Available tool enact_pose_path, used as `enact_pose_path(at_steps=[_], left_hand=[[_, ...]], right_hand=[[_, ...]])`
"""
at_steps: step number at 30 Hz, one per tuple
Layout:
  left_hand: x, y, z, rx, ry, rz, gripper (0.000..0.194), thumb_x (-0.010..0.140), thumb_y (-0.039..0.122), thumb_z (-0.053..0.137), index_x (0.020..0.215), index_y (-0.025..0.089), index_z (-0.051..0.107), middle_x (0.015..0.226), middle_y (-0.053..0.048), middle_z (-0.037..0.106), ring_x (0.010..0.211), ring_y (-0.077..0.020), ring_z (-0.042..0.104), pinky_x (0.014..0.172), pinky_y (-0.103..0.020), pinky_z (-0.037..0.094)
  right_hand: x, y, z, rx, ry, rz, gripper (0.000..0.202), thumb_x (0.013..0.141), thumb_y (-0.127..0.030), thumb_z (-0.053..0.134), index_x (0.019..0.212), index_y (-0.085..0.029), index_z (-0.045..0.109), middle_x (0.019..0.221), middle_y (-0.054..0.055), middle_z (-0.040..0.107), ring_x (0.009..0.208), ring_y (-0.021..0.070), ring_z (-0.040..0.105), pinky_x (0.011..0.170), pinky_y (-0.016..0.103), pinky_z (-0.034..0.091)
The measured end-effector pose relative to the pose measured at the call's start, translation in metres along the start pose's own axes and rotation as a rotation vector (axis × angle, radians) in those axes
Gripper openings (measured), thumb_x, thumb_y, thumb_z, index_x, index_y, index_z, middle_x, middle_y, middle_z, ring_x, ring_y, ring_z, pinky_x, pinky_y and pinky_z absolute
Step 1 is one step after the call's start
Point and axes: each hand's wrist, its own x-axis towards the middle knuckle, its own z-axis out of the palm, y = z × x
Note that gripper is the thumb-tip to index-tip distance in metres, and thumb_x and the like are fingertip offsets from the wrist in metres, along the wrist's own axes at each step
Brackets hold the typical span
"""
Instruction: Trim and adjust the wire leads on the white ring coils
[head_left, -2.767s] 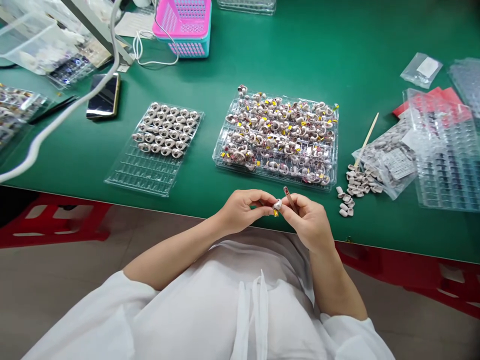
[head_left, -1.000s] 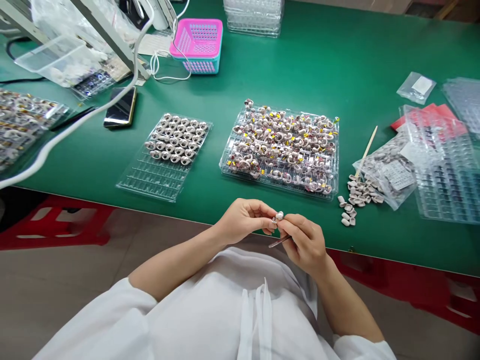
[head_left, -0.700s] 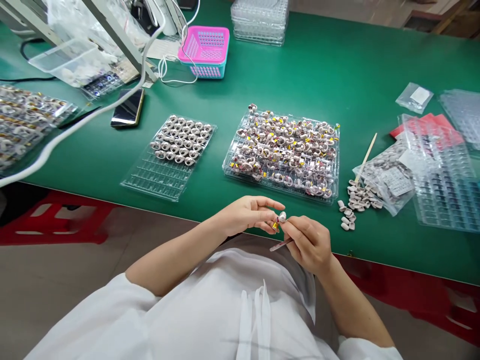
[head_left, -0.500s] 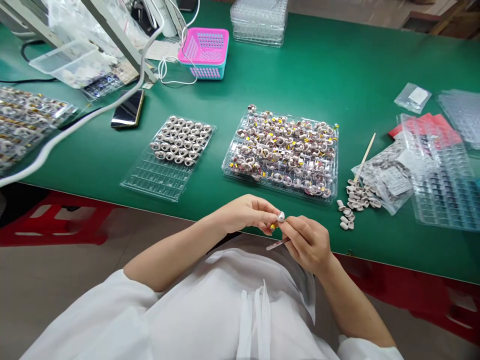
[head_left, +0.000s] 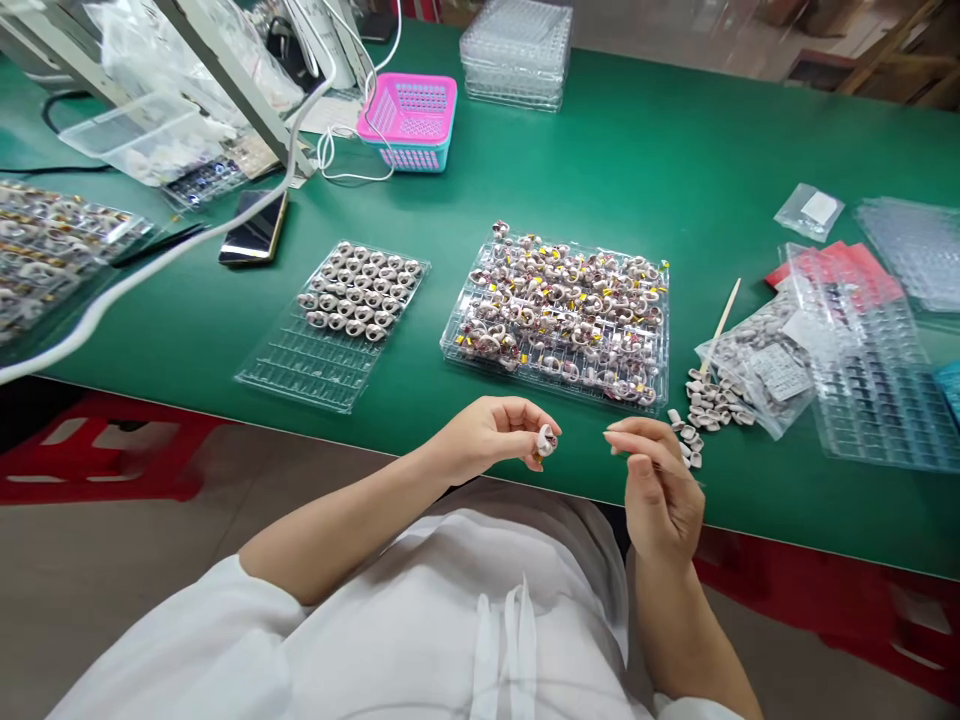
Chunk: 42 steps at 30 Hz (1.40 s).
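Observation:
My left hand (head_left: 499,435) pinches a small pale earbud shell (head_left: 546,440) between thumb and fingers. The shell's open side shows inner parts, and a bit of yellow peeks out below it. My right hand (head_left: 660,485) is apart from the shell, over the table's front edge, with its fingers bent. A thin metal tool like tweezers (head_left: 688,474) lies across that hand and is mostly hidden by the fingers. Beyond both hands a clear tray (head_left: 450,345) carries many wired shells with yellow tabs. Loose pale shell pieces (head_left: 712,400) are heaped by my right hand.
Left of centre, another clear tray (head_left: 300,375) holds rows of pale shells. A phone (head_left: 255,230), a pink and blue basket (head_left: 409,115) and a white cable (head_left: 150,275) are farther left. A bag of pieces (head_left: 772,365), a wooden stick (head_left: 724,315) and clear trays (head_left: 862,370) lie right.
My right hand has drawn away from the earbud shell to the right. My left hand still holds the shell, now turned so its open side shows. The view has shifted slightly.

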Motion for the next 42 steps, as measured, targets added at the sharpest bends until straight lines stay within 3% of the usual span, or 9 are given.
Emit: enact_pose_path(at_steps=[2,4,9,13,18,36,42], left_hand=[[-0.003,0.001,0.004,0.000,0.033,0.034,0.024,0.068,0.024,0.085,0.084,0.010,0.074,0.074,-0.004,0.071,0.062,-0.0103,0.064,0.062,-0.023,0.058],[-0.005,0.000,0.007,0.011,0.061,0.059,0.024,0.068,0.026,0.085,0.083,0.010,0.073,0.073,-0.004,0.071,0.061,-0.0105,0.065,0.062,-0.023,0.058],[-0.006,-0.007,0.009,0.067,0.141,0.151,0.025,0.072,0.030,0.083,0.085,0.012,0.072,0.076,-0.004,0.072,0.065,-0.0120,0.066,0.065,-0.024,0.058],[-0.006,-0.010,0.010,0.078,0.205,0.209,0.028,0.073,0.035,0.082,0.088,0.013,0.071,0.078,-0.005,0.072,0.066,-0.0130,0.066,0.067,-0.026,0.059],[-0.007,-0.008,0.016,0.074,0.255,0.225,0.029,0.073,0.035,0.082,0.087,0.012,0.071,0.075,-0.003,0.071,0.064,-0.0123,0.065,0.066,-0.026,0.059],[-0.007,-0.015,0.016,0.085,0.239,0.241,0.024,0.075,0.030,0.080,0.089,0.013,0.071,0.076,-0.003,0.072,0.066,-0.0123,0.067,0.067,-0.024,0.059],[-0.007,-0.013,0.017,0.090,0.231,0.232,0.023,0.075,0.028,0.080,0.089,0.012,0.072,0.076,-0.003,0.072,0.065,-0.0108,0.065,0.065,-0.022,0.058]], right_hand=[[-0.002,0.003,0.001,0.008,0.088,0.047,0.031,0.101,-0.037,0.045,0.103,-0.026,0.074,0.109,0.009,0.062,0.104,0.0251,0.061,0.084,0.043,0.053],[-0.005,0.008,0.002,0.012,0.129,0.078,0.037,0.101,-0.045,0.044,0.104,-0.026,0.075,0.101,0.009,0.060,0.096,0.0237,0.060,0.078,0.041,0.054],[-0.013,0.013,0.005,0.188,0.135,0.140,0.034,0.102,-0.042,0.044,0.105,-0.024,0.073,0.086,0.004,0.059,0.065,0.0152,0.061,0.056,0.033,0.053],[-0.016,0.004,0.011,0.283,0.197,0.142,0.028,0.102,-0.036,0.046,0.101,-0.022,0.070,0.093,0.006,0.061,0.075,0.0183,0.069,0.058,0.036,0.064],[-0.019,-0.003,0.020,0.310,0.160,0.125,0.014,0.096,-0.023,0.058,0.106,-0.025,0.068,0.100,0.006,0.061,0.077,0.0175,0.071,0.065,0.037,0.069],[-0.021,-0.002,0.034,0.222,0.138,0.079,0.015,0.096,-0.021,0.056,0.106,-0.026,0.065,0.099,0.007,0.061,0.081,0.0199,0.071,0.066,0.040,0.068],[-0.023,-0.002,0.028,0.186,0.087,-0.011,0.020,0.093,-0.017,0.062,0.106,-0.029,0.070,0.100,0.005,0.069,0.086,0.0219,0.073,0.074,0.043,0.067]])
